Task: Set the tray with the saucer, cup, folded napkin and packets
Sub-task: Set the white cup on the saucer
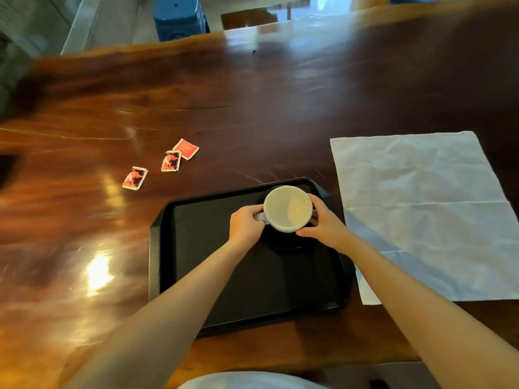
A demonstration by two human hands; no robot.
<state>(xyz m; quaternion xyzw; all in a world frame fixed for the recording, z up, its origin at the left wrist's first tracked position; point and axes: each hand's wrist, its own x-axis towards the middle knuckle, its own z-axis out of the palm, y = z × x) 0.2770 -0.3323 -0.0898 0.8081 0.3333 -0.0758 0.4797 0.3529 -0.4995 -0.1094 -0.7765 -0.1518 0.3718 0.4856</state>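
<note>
Dark glossy wood surface (252,108), blue stool (179,18) beyond the far edge. Black tray (213,276) at near edge, dark saucer (283,242) in its far-right corner. White cup (288,207) on or just over the saucer, contact unclear. Left hand (245,223) has fingers curled round the handle, which points left. Right hand (323,220) has fingers wrapped on the cup's right wall. Napkin (421,214) flat, unfolded, just right of the tray, long side running near-to-far, closest to the right hand. Three packets (171,161) loose far-left of the tray, left hand nearer. Cup placing looks nearly done; napkin fold probably next.
</note>
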